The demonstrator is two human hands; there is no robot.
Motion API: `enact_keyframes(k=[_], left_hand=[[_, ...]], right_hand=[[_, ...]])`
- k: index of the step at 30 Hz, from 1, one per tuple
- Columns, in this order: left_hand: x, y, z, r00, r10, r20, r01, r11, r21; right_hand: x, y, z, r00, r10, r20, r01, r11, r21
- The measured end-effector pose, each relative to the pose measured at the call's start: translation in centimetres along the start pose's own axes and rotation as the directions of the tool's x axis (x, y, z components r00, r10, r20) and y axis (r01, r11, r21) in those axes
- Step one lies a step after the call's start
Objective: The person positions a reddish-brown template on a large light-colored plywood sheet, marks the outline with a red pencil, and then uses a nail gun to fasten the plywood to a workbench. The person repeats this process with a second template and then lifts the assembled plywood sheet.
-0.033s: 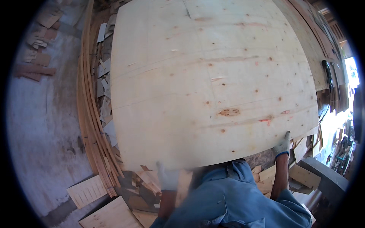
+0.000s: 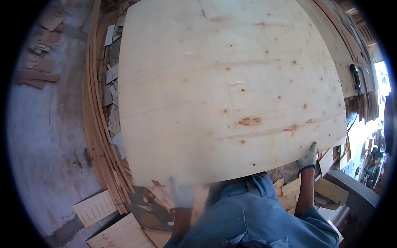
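Observation:
A big pale plywood sheet (image 2: pixel 198 91) with knots and a small red mark spreads out before me. At its near edge, my right hand (image 2: pixel 308 158), in a light work glove with a blue cuff, grips the sheet near the right corner. The thumb lies on top and the fingers are hidden underneath. Farther left on the same edge, my left hand (image 2: pixel 182 194), also gloved, holds the sheet with its thumb up over the edge. A blurry patch in the picture softens this hand, and its other fingers are out of sight.
Long thin wood strips (image 2: pixel 101 136) run along the left of the sheet, beside wood scraps (image 2: pixel 113 89). Cut boards (image 2: pixel 122 235) lie at the lower left, and offcuts (image 2: pixel 331 192) at the lower right. A dark-handled tool (image 2: pixel 355 78) rests on boards at the right.
The sheet's left side has shifted very slightly left. Both hands keep the same hold on the near edge.

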State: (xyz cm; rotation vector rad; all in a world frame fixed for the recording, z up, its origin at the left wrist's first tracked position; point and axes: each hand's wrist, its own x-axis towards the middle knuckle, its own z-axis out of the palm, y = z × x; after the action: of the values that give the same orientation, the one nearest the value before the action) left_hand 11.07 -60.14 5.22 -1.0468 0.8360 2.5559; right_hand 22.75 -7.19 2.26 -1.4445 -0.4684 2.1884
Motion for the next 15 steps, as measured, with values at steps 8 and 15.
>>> enact_keyframes(k=[8,15], left_hand=[[0.3,-0.7,1.4,0.983,-0.054,-0.177,0.059,0.998,0.022],[3.0,-3.4,-0.7,0.986,0.046,-0.162,-0.042,0.999,0.025]], right_hand=[[2.6,0.0,-2.1,0.999,-0.010,0.049,0.012,0.999,-0.053],[3.5,2.9,-0.4,0.994,-0.088,0.062,0.084,0.995,0.058]])
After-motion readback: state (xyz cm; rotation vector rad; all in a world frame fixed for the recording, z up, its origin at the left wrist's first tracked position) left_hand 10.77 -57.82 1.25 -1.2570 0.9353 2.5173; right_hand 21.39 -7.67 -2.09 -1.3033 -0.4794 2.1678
